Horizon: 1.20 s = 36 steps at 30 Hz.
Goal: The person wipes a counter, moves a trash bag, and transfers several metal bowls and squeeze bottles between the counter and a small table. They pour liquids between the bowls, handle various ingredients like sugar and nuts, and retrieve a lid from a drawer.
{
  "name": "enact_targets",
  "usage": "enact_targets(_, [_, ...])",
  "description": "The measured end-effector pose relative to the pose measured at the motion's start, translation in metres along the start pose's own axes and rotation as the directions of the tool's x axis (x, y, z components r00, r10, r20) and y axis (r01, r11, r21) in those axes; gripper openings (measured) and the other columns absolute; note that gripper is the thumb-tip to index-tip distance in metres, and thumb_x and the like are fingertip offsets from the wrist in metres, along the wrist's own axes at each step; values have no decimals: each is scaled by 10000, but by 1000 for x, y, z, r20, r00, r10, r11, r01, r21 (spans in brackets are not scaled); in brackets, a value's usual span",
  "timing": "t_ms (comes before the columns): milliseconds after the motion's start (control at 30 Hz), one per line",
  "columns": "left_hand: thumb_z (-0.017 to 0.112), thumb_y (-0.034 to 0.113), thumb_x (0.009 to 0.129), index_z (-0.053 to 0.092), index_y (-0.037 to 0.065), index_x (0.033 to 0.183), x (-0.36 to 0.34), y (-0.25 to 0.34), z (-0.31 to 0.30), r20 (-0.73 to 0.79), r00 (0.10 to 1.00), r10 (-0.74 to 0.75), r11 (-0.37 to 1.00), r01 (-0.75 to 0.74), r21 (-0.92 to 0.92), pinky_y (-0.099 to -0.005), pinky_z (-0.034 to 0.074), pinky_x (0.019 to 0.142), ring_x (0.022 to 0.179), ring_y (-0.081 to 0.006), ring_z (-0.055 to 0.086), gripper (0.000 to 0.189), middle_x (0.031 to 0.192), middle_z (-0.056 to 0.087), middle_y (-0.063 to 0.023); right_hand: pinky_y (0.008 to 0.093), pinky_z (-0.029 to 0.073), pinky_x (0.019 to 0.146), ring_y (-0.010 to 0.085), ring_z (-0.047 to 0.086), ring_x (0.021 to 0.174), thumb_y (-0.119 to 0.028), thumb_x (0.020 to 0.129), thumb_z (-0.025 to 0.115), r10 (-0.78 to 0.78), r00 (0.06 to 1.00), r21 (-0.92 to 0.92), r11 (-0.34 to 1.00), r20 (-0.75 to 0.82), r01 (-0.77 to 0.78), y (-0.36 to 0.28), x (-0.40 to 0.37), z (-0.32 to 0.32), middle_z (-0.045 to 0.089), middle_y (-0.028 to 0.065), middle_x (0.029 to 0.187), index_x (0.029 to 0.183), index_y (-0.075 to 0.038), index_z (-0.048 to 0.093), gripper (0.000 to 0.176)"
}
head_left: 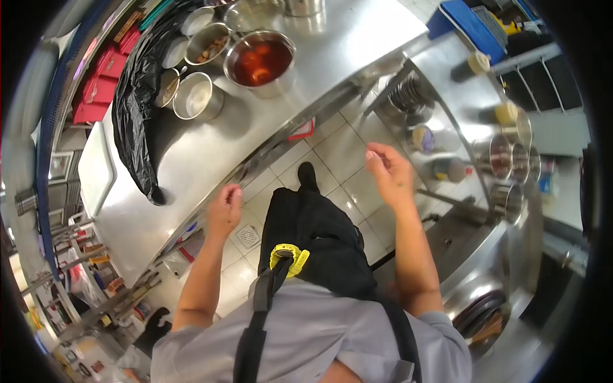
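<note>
My left hand (pixel 225 209) hangs beside the front edge of the steel table (pixel 211 150), its fingers curled in and nothing visible in them. My right hand (pixel 391 173) is held out over the tiled floor, with fingers loosely bent, partly apart and nothing in them. Neither hand touches anything that I can see. Up on the table stand a steel pot of red liquid (pixel 260 62), a steel pot with a whitish inside (pixel 198 97) and a pot with brown pieces (pixel 209 46). A crumpled black plastic bag (pixel 137 121) lies along the table's far side.
A white cutting board (pixel 96 167) lies at the table's left end. To the right are a steel counter with bottles (pixel 471 66), a stack of dark plates (pixel 408 94) and steel containers (pixel 501 156). A floor drain (pixel 248 236) is set in the tiles; one black shoe (pixel 308 177) shows ahead.
</note>
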<state>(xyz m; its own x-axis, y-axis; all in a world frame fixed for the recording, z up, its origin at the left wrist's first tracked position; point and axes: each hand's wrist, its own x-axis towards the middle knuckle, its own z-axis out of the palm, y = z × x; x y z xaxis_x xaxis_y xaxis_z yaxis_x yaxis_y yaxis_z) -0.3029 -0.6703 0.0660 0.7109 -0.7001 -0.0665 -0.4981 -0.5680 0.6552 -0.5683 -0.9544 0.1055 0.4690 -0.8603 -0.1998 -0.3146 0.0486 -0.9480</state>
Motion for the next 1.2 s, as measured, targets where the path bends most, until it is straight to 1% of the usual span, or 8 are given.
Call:
enact_targets(100, [590,207,935,642,70,1079,-27,-84,29,186,970,-155,973,182,-140,-311,506,707,792,-169,628,206,904,684,-58,254,499,642,117,646,727,-205,907,663,121,993,28,992,-11,-121,34,-47,-11,695,75,860,1098,12,673,289])
enact_targets(200, [613,189,907,609,102,1151,-25,-157,30,180,736,-652,511,603,-613,-333,515,748,865,-191,639,258,1016,669,-72,259,500,627,121,645,720,-218,918,649,264,964,85,960,22,-265,52,-96,-12,678,62,824,1123,3,663,302])
enact_targets(400, [621,164,901,525,121,1224,11,-308,63,248,634,-732,155,510,-846,-349,518,794,1024,-183,589,340,1215,585,-71,267,515,620,125,633,689,-209,929,622,364,910,87,918,197,-386,74,-111,49,666,59,843,1165,-8,634,311])
enact_targets(633, [647,176,897,537,117,1219,22,-320,90,131,631,-765,270,497,-825,-306,517,761,1014,-162,577,346,1174,590,-46,298,533,708,174,649,856,-219,930,626,374,787,143,856,491,-496,91,-33,250,632,45,1053,1256,-74,588,359])
enact_targets(733, [630,151,925,524,115,1298,12,-306,69,55,736,-675,582,577,-573,-317,529,764,1045,-188,565,390,1233,562,-56,295,523,715,173,647,878,-163,903,636,349,830,231,848,436,-478,101,-6,320,644,62,1000,1234,-68,601,347])
enact_targets(833, [622,175,929,518,62,1299,1,-349,86,-12,877,-480,829,449,-335,-333,506,831,1076,-188,556,401,1254,559,-71,311,519,762,191,648,914,-66,854,641,306,919,-91,952,248,-292,139,19,370,665,90,962,1190,-46,619,337])
enact_targets(1033, [621,154,913,564,4,1215,-9,-322,59,-9,940,-340,939,340,-45,-349,485,871,1062,-210,590,342,1184,609,-119,394,512,827,316,666,991,-84,776,687,161,987,-139,977,-24,-163,111,-7,372,706,181,1023,1063,-24,677,293])
enact_targets(1200, [668,179,889,581,29,1218,-20,-263,23,251,825,-507,476,511,-716,-318,518,771,925,-206,640,372,1127,644,-114,356,516,695,237,643,803,-19,777,653,177,981,62,981,79,-182,122,-18,362,665,112,888,1113,-19,615,339])
